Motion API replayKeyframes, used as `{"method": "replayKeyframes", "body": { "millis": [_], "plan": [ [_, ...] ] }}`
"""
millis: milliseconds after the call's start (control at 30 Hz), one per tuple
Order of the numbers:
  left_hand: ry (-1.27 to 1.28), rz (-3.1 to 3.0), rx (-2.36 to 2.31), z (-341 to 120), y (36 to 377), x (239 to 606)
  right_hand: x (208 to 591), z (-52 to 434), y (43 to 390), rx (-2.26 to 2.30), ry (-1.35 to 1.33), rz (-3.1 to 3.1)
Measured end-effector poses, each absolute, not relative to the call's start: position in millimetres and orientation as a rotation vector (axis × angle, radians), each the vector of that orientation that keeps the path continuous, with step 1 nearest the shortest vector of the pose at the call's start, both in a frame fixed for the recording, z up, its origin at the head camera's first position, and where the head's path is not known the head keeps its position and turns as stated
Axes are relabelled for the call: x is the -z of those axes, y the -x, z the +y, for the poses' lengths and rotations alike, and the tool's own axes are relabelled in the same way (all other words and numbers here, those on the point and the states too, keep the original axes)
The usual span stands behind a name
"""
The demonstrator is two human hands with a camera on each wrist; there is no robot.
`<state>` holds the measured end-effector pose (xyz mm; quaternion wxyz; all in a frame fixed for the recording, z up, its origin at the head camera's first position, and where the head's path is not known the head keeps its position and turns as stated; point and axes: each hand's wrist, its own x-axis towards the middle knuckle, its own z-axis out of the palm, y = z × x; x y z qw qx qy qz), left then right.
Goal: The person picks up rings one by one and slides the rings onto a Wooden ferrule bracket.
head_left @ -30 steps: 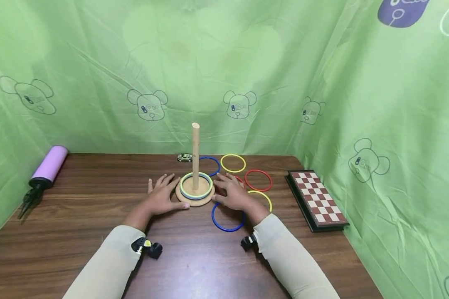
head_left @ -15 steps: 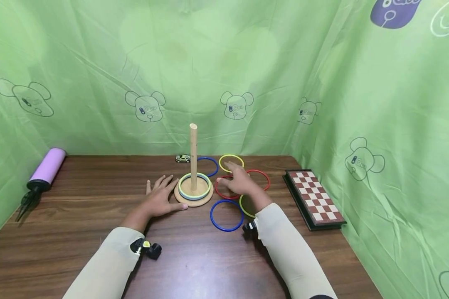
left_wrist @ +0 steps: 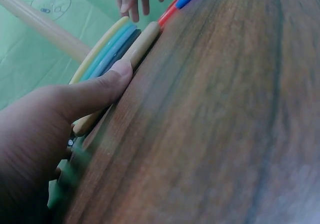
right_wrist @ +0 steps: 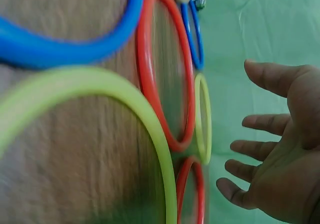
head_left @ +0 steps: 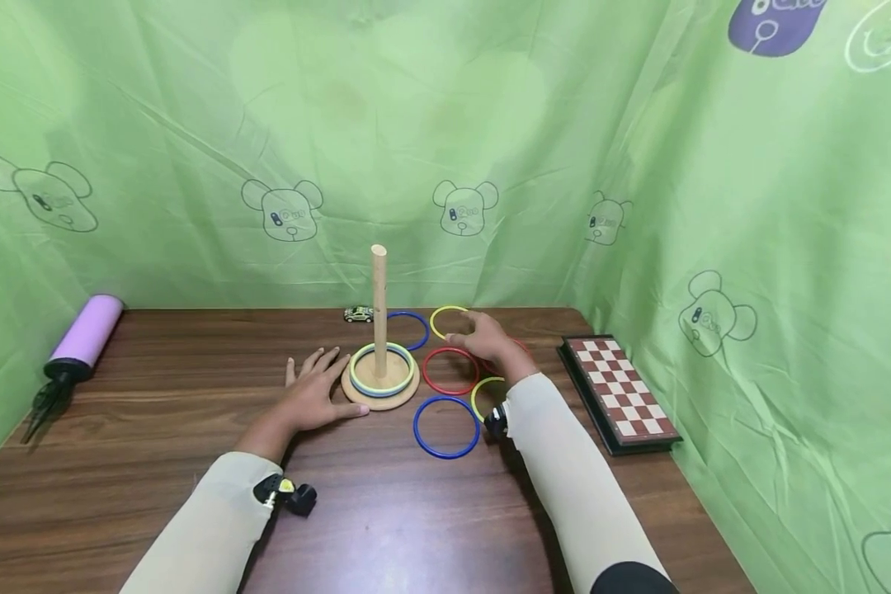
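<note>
A wooden peg (head_left: 379, 309) stands upright on a round wooden base (head_left: 380, 404), with a pale yellow ring (head_left: 351, 375) and blue rings (left_wrist: 112, 49) stacked around it. My left hand (head_left: 310, 402) rests at the base's left side, fingers spread and thumb touching the rim. Over the loose rings is my right hand (head_left: 490, 338), fingers apart and holding nothing in the right wrist view. Closest to it lies the far yellow ring (head_left: 434, 324), partly hidden by the hand. A red ring (head_left: 424, 371) lies nearer, and another red ring (right_wrist: 201, 194) is mostly covered by the hand in the head view.
A blue ring (head_left: 446, 457) and a yellow-green ring (head_left: 474, 402) lie in front. Behind the base are another blue ring (head_left: 427, 332) and a toy car (head_left: 359, 314). A checkered board (head_left: 624, 388) lies right, a purple hand pump (head_left: 85, 334) left. Green curtains (head_left: 386, 124) enclose the table.
My right hand has left the base's right side and moved right and away, over the rings toward the far yellow one. The left hand stays at the base. The head view shifts slightly.
</note>
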<state>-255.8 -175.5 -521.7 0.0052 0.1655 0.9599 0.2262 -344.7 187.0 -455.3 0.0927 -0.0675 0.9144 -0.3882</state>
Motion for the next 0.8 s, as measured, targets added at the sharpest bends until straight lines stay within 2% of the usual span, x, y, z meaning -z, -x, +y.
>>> {"method": "replayKeyframes", "body": {
  "millis": [433,800],
  "plan": [
    [-0.522,3.000,-0.712,-172,256,525,469,213,371,0.854,0.137,2.817],
    [-0.503,3.004,-0.703,-177,254,520,469,210,380,0.800,0.123,2.834]
  ]
}}
